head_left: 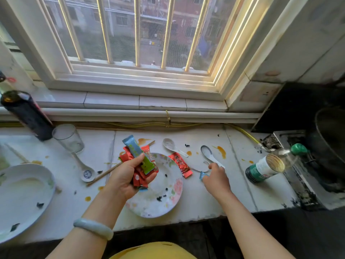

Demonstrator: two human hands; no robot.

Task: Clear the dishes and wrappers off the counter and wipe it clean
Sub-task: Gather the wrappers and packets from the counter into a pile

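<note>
Gathering wrappers | my left hand grips crumpled red and blue foil wrappers | right hand pinches small blue scrap | red foil sachet lies just left, long axis diagonal.

- White-framed window, vertical bars, daylight entering.
- Tiled sill beneath.
- Buildings outside.
- Dark stove area, far right.

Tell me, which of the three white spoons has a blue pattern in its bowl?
The spoon lying left of the floral plate, below the empty glass, beside the chopsticks. The other two spoons, right of the wrappers, look plain white inside.
</note>
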